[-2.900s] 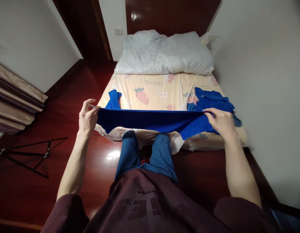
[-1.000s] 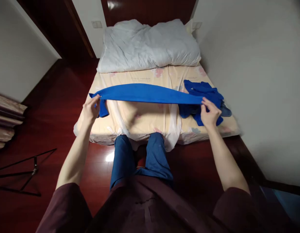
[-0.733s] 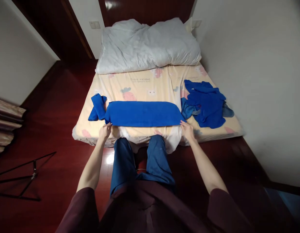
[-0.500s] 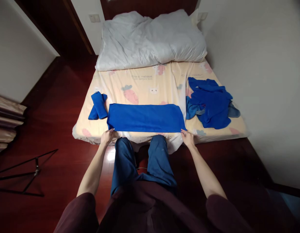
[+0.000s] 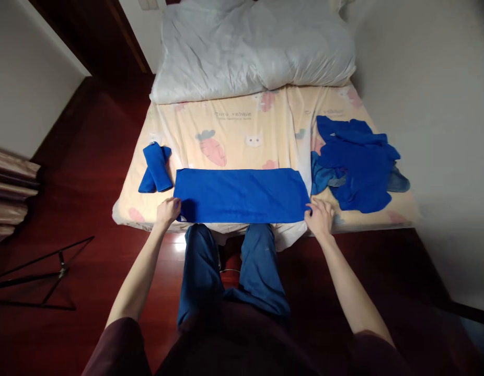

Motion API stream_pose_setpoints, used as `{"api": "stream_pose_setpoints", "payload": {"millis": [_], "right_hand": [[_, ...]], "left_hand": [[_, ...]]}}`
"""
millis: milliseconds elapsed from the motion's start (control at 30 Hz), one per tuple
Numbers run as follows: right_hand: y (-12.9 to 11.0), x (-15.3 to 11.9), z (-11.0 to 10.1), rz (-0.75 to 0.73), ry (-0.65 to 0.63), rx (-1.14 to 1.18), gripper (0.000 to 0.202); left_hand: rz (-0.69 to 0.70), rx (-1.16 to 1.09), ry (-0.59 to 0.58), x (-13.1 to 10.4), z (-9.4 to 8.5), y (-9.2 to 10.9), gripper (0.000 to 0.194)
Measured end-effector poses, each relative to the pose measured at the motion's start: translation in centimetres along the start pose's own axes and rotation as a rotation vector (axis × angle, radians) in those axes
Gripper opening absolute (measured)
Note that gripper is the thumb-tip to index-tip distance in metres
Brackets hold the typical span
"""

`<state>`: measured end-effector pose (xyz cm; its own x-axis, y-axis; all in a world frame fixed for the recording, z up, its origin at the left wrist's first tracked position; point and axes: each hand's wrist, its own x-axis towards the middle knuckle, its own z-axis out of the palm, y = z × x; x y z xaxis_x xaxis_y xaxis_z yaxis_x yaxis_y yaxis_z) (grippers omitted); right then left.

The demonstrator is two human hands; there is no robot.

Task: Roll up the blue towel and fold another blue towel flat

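A blue towel lies flat in a long strip along the front of the bed, its length running left to right. My left hand is closed on the strip's left edge, near the front corner, where a small white tag shows. On the opposite end, my right hand pinches the right edge between thumb and fingers. Two rolled blue towels lie crossed, one over the other, left of the strip. To the right is a loose heap of blue towels, crumpled together.
The bed has a cream sheet printed with carrots and rabbits. A bulky white quilt lies across its far end. Black tripod legs stand on the red floor at left, near a striped curtain. A wall rises at right.
Both hands have shifted from the towel's front corners to its side edges, slightly farther from me. The towel's front edge sits a little lower in view, and the camera has tilted down and closer.
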<state>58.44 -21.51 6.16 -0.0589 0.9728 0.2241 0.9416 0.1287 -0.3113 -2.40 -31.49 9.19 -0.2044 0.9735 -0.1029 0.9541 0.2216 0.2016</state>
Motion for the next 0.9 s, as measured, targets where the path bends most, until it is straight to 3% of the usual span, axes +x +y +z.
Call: {"api": "stream_pose_setpoints", "payload": {"millis": [100,200,267,367,533,733,900], "right_hand": [[-3.1,3.3,1.7,-0.063,-0.054,0.063,0.042],[-5.0,7.1,5.3,-0.065,-0.205,0.136,0.054],[-5.1,9.3,7.9,0.006,-0.282,0.158,0.059],[-3.7,11.8,10.8,0.097,-0.290,0.139,0.063],[0.3,15.0,12.5,0.104,-0.222,0.092,0.065],[4.8,18.9,12.2,0.100,-0.139,0.107,0.059],[6.7,19.7,11.7,0.041,-0.058,0.102,0.052]], "left_hand": [[0.108,-0.094,0.071,4.4,1.4,1.8,0.053],[0.044,-0.186,0.059,9.1,3.5,3.2,0.062],[-0.043,-0.208,0.024,11.8,4.8,3.3,0.068],[-0.095,-0.208,0.027,14.7,6.3,2.5,0.073],[-0.093,-0.244,0.149,16.9,7.4,0.4,0.070],[-0.072,-0.266,0.307,17.9,7.7,-0.5,0.053],[-0.060,-0.310,0.417,18.3,7.6,-1.4,0.043]]}}
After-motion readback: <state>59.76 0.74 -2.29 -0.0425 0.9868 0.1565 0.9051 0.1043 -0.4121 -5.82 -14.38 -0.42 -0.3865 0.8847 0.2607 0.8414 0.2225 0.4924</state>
